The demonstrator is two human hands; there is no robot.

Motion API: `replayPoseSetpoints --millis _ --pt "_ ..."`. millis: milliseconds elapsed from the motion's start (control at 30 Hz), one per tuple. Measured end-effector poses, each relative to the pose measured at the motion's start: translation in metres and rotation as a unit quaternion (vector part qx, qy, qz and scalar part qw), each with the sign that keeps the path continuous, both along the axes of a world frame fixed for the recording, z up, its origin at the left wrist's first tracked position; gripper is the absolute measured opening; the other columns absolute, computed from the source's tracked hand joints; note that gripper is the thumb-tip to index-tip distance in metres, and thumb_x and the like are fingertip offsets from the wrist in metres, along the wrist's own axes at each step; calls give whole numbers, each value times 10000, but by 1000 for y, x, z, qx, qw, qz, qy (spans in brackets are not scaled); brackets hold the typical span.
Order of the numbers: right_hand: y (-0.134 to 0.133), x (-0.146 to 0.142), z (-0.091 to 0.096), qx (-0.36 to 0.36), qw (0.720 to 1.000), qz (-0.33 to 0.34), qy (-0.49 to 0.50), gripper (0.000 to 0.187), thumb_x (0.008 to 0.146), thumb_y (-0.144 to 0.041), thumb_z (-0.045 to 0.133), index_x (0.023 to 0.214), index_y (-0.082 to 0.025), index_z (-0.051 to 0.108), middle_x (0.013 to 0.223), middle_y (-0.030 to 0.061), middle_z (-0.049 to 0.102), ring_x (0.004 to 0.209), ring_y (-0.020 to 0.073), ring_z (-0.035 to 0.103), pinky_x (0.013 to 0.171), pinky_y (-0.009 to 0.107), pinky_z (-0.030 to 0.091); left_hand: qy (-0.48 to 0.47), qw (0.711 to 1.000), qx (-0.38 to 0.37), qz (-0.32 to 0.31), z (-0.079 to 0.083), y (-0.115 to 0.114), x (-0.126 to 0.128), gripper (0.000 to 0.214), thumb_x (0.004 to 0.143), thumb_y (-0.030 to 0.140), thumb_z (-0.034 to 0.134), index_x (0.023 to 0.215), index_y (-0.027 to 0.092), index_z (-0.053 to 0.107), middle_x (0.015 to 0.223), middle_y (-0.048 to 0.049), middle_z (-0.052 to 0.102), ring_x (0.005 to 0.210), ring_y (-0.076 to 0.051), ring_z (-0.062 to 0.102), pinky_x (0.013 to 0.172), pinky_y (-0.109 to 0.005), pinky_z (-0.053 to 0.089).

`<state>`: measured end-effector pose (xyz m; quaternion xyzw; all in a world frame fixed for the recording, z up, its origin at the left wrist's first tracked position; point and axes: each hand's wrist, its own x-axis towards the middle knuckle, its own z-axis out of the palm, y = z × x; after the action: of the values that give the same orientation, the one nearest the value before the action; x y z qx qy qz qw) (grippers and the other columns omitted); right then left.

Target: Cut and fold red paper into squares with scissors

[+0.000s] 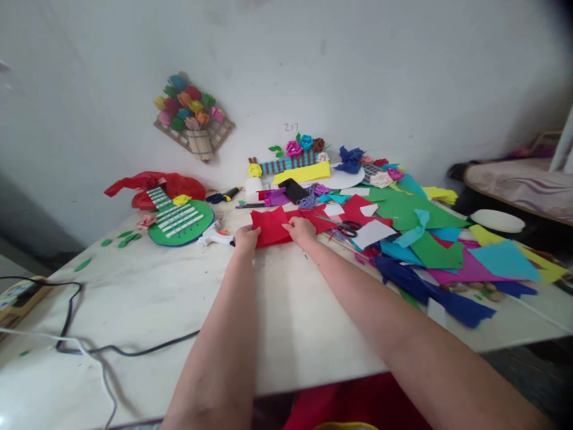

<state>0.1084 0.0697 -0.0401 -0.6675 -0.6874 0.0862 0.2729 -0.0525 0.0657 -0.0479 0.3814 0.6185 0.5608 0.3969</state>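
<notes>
A red paper sheet (271, 226) lies on the white table (147, 298) in front of me. My left hand (246, 239) grips its left edge with curled fingers. My right hand (299, 229) presses on the sheet's right part, fingers bent onto it. Red-handled scissors (347, 226) lie just right of my right hand. A white glue gun (215, 237) rests just left of my left hand.
Colored paper scraps (430, 239) cover the table's right side. A green round craft piece (180, 222) and red plastic bag (154, 182) sit at left. Black cables (71, 310) trail across the near left. A paper flower basket (195, 116) hangs on the wall. A phone (293, 190) lies behind.
</notes>
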Motion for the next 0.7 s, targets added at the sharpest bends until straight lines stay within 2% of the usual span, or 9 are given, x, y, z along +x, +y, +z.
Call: replayPoseSetpoints --millis 100,167,267,467,700 --pt "-2 -1 1 -5 1000 -4 -14 275 827 -455 486 839 -241 658 883 41 680 852 193 607 647 268 407 149 989 -19 12 -2 2 -2 157 706 196 617 843 166 685 653 -40 670 685 -185 655 611 -247 483" --pt "-2 -2 1 -11 1000 -7 -20 283 835 -459 474 856 -245 658 903 42 678 869 194 605 659 272 413 199 980 -26 10 -3 3 -2 209 727 235 597 906 169 682 661 -41 671 657 -181 649 579 -245 473" --pt "-2 -2 2 -16 1000 -8 -24 290 839 -470 467 872 -252 656 926 40 676 883 194 604 670 276 420 220 975 -24 5 -2 0 0 268 754 266 560 985 175 660 695 -42 677 606 -171 634 536 -243 457" --pt "-2 -2 3 -23 999 -8 -26 309 847 -482 450 894 -256 655 931 48 674 883 192 607 679 278 425 258 966 -23 -6 3 -6 1 279 760 273 534 1001 189 649 730 -27 681 572 -160 614 526 -236 437" --pt "-6 -2 3 -12 999 -4 -35 322 862 -479 427 922 -254 649 937 59 671 884 190 608 685 277 422 288 958 13 9 4 -8 1 234 746 216 552 947 188 668 756 -60 688 743 -192 637 648 -243 440"
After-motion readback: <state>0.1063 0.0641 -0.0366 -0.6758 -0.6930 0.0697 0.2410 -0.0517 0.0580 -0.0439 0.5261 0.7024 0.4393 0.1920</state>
